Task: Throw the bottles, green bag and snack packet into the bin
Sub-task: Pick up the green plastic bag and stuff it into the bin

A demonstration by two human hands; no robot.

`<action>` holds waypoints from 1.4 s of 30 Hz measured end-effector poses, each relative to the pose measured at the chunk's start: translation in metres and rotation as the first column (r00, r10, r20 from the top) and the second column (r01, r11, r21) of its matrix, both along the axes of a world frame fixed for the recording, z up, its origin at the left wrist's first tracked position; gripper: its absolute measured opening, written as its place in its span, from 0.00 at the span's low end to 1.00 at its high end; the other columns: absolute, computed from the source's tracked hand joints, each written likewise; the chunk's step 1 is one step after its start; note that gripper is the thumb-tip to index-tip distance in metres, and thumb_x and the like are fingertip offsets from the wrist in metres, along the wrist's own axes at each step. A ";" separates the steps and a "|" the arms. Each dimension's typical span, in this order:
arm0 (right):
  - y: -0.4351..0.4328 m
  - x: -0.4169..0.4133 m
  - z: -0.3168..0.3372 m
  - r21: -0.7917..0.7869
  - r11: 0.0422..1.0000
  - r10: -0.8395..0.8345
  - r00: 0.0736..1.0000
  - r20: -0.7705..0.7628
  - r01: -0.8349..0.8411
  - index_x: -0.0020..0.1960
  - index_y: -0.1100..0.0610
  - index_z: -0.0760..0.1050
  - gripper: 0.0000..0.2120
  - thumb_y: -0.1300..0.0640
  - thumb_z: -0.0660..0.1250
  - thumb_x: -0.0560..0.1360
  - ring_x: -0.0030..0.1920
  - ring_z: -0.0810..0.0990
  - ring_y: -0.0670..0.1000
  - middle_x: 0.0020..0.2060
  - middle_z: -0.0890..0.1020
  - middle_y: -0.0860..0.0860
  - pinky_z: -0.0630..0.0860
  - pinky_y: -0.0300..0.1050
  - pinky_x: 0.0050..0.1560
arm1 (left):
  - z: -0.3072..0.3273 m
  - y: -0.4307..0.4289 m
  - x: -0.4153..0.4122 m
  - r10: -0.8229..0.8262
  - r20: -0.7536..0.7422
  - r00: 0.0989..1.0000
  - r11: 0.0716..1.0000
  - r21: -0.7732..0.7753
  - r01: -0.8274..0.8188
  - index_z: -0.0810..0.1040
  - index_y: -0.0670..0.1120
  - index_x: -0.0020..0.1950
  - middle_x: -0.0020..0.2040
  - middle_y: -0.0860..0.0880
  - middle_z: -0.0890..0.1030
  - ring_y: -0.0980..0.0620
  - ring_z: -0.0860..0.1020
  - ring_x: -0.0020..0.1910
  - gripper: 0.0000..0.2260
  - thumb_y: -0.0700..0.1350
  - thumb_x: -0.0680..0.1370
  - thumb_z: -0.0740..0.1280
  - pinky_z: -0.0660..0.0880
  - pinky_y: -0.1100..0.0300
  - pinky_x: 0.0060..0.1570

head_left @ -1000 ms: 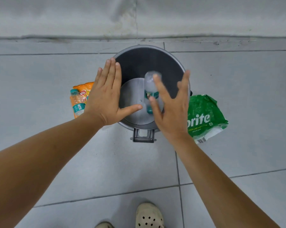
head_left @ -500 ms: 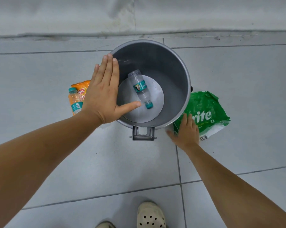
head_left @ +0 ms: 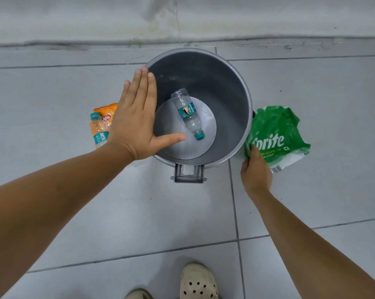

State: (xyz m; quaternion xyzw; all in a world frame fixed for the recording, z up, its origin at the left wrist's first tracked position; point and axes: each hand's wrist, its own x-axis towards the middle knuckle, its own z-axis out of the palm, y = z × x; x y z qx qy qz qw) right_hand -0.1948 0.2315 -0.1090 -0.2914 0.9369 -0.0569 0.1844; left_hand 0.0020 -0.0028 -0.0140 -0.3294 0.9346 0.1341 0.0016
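Note:
A grey metal bin (head_left: 245, 100) stands open on the tiled floor. Inside it lies a clear plastic bottle (head_left: 187, 113) with a teal label and cap. My left hand (head_left: 134, 124) hovers flat over the bin's left rim, fingers spread, holding nothing. Left of the bin, partly hidden by that hand, a second small bottle (head_left: 98, 130) lies on an orange snack packet (head_left: 105, 112). To the right of the bin lies a crumpled green bag (head_left: 277, 137). My right hand (head_left: 255, 171) pinches the bag's near left corner.
A pedal bracket (head_left: 188, 173) sticks out from the bin's near side. A grey wall base (head_left: 182, 22) runs behind the bin. My foot in a beige clog (head_left: 198, 281) stands on the tiles below.
The bottle dropped from above the bin and now lies at its bottom. My right hand moved down and right to the green bag and took its corner. The left hand stayed put.

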 end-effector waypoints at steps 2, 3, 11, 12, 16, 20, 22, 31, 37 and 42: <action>-0.012 -0.001 0.024 -0.166 0.981 -0.104 0.994 -0.041 0.096 0.73 0.57 0.63 0.22 0.62 0.56 0.80 0.56 0.79 0.61 0.63 0.78 0.57 0.75 0.52 0.47 | 0.001 0.000 0.000 0.002 -0.002 1.000 1.000 0.005 -0.002 0.44 0.37 0.77 0.79 0.37 0.46 0.40 0.45 0.78 0.56 0.80 0.66 0.40 0.45 0.46 0.77; -0.018 -0.001 0.038 -0.245 0.963 -0.135 0.988 -0.070 0.114 0.74 0.56 0.64 0.21 0.61 0.56 0.80 0.58 0.78 0.60 0.64 0.77 0.56 0.75 0.51 0.49 | 0.002 0.000 0.000 0.001 -0.005 1.000 1.000 0.009 -0.001 0.44 0.36 0.77 0.79 0.37 0.47 0.40 0.45 0.78 0.56 0.80 0.66 0.40 0.45 0.45 0.77; -0.058 0.013 0.135 -0.525 0.720 0.204 0.861 -0.466 -0.455 0.68 0.64 0.70 0.17 0.62 0.61 0.79 0.57 0.79 0.57 0.60 0.80 0.59 0.77 0.51 0.56 | 0.003 0.000 0.000 -0.005 -0.032 0.999 1.000 0.022 0.006 0.46 0.33 0.76 0.78 0.34 0.48 0.38 0.46 0.78 0.58 0.80 0.66 0.42 0.47 0.43 0.77; -0.064 0.018 0.141 -0.502 0.690 0.285 0.834 -0.473 -0.521 0.68 0.64 0.70 0.17 0.63 0.61 0.79 0.58 0.78 0.56 0.61 0.79 0.59 0.76 0.50 0.56 | 0.002 0.000 0.001 -0.008 -0.040 0.999 1.000 0.020 0.008 0.46 0.33 0.76 0.78 0.33 0.48 0.37 0.46 0.78 0.58 0.80 0.66 0.43 0.47 0.43 0.76; -0.083 0.033 0.141 -0.310 0.722 0.529 0.782 -0.329 -0.618 0.67 0.63 0.72 0.20 0.65 0.67 0.75 0.52 0.81 0.57 0.57 0.82 0.58 0.79 0.48 0.43 | 0.000 0.000 0.002 -0.004 -0.057 0.998 1.000 0.010 0.004 0.46 0.30 0.75 0.77 0.31 0.48 0.36 0.47 0.77 0.60 0.80 0.65 0.45 0.48 0.42 0.76; -0.098 0.041 0.126 -0.166 0.692 0.686 0.711 -0.153 -0.703 0.63 0.64 0.74 0.20 0.68 0.69 0.72 0.43 0.82 0.61 0.49 0.83 0.60 0.79 0.50 0.36 | -0.001 0.000 0.002 0.009 -0.093 0.996 0.999 0.034 -0.006 0.46 0.29 0.75 0.77 0.31 0.48 0.36 0.47 0.77 0.61 0.81 0.65 0.48 0.48 0.42 0.76; -0.103 0.047 0.120 -0.043 0.717 0.696 0.718 -0.014 -0.696 0.68 0.61 0.69 0.20 0.67 0.63 0.76 0.46 0.81 0.60 0.51 0.82 0.58 0.76 0.49 0.39 | -0.001 0.000 0.001 0.012 -0.101 0.995 0.999 0.033 -0.009 0.46 0.29 0.75 0.77 0.31 0.49 0.36 0.47 0.77 0.61 0.80 0.64 0.49 0.47 0.42 0.76; -0.137 0.052 0.116 0.378 0.513 0.682 0.633 0.365 -0.771 0.61 0.56 0.74 0.14 0.61 0.61 0.76 0.41 0.74 0.54 0.35 0.69 0.50 0.69 0.46 0.36 | 0.000 0.000 0.001 0.017 -0.072 0.997 0.999 0.038 -0.014 0.47 0.31 0.76 0.78 0.33 0.49 0.37 0.47 0.78 0.62 0.82 0.63 0.48 0.47 0.43 0.76; -0.118 0.026 0.125 -0.003 0.667 0.738 0.661 -0.136 -0.745 0.67 0.58 0.72 0.27 0.40 0.58 0.77 0.67 0.71 0.58 0.65 0.74 0.59 0.70 0.55 0.66 | -0.002 0.000 0.002 0.012 -0.069 0.998 1.000 0.025 -0.011 0.47 0.31 0.76 0.78 0.33 0.49 0.38 0.47 0.78 0.61 0.81 0.64 0.49 0.48 0.43 0.76; -0.110 0.009 0.110 -0.035 0.845 0.505 0.817 -0.277 -0.534 0.78 0.58 0.49 0.38 0.34 0.50 0.78 0.77 0.46 0.59 0.77 0.49 0.61 0.47 0.57 0.75 | -0.003 0.000 0.002 0.012 -0.060 0.998 1.000 0.010 -0.011 0.46 0.32 0.76 0.78 0.34 0.48 0.38 0.46 0.78 0.60 0.81 0.64 0.48 0.47 0.43 0.77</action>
